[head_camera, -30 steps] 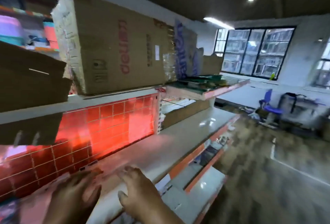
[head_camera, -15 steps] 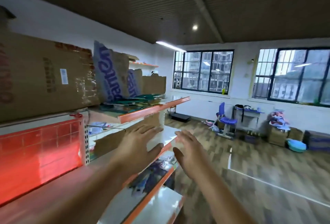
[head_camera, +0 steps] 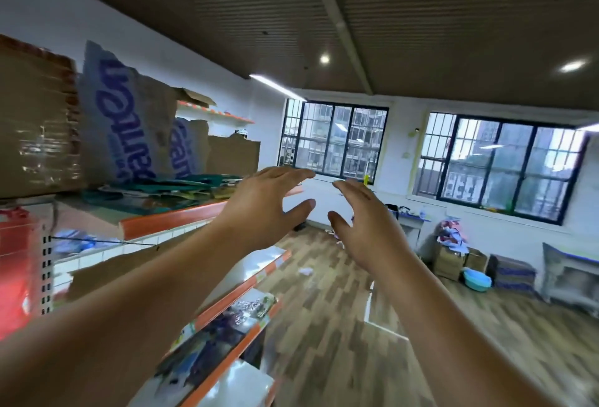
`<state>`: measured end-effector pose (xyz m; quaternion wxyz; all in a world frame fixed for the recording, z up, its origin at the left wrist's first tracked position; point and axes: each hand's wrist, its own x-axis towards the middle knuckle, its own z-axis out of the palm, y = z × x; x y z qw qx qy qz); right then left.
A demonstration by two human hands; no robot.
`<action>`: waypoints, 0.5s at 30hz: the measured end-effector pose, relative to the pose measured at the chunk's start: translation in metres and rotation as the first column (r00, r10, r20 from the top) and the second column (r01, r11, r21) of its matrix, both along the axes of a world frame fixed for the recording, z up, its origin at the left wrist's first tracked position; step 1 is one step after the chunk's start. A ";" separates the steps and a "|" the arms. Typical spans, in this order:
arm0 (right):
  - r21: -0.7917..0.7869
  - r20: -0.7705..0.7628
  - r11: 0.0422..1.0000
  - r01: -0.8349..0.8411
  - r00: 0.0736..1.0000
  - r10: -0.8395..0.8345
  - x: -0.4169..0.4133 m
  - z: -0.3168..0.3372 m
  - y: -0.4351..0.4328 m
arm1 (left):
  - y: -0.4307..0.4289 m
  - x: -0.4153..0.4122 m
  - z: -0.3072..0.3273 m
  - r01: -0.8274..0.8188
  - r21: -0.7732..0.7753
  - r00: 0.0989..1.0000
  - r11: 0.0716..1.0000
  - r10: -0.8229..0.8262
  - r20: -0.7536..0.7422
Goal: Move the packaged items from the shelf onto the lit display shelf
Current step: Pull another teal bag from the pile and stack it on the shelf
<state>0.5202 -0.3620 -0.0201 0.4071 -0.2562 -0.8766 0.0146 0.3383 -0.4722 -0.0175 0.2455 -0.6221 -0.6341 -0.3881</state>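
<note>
Both arms are stretched out ahead of me at chest height. My left hand (head_camera: 269, 202) and my right hand (head_camera: 363, 218) are spread, palms facing each other, and hold nothing. Flat green and yellow packaged items (head_camera: 168, 187) lie on the upper orange-edged shelf (head_camera: 168, 221), just left of my left hand. More packaged items (head_camera: 227, 325) lie on a lower shelf under my left arm. The red-lit display shelf (head_camera: 19, 283) shows at the far left edge.
Big cardboard boxes (head_camera: 35, 127) and blue-printed sacks (head_camera: 123, 121) stand along the top shelf. To the right is wooden floor (head_camera: 340, 325), with boxes (head_camera: 453, 260), a blue basin (head_camera: 476, 280) and clutter below the windows (head_camera: 499, 166).
The view has swung right, away from the red-lit shelf. Both hands have risen from that shelf's surface and reached forward, empty, toward the end of the upper shelf.
</note>
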 end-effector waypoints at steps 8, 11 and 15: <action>0.093 0.063 0.996 -0.010 0.998 0.004 -0.113 0.003 0.095 | 0.083 -0.111 -0.013 -0.054 0.033 0.997 0.998 0.052 0.057; 0.087 0.092 0.996 -0.036 0.995 0.028 -0.170 0.006 0.135 | 0.117 -0.171 -0.013 -0.101 0.000 0.990 0.995 0.101 0.098; 0.061 0.097 0.994 -0.089 0.992 0.083 -0.240 0.012 0.182 | 0.151 -0.243 0.001 -0.195 -0.071 0.971 0.978 0.203 0.127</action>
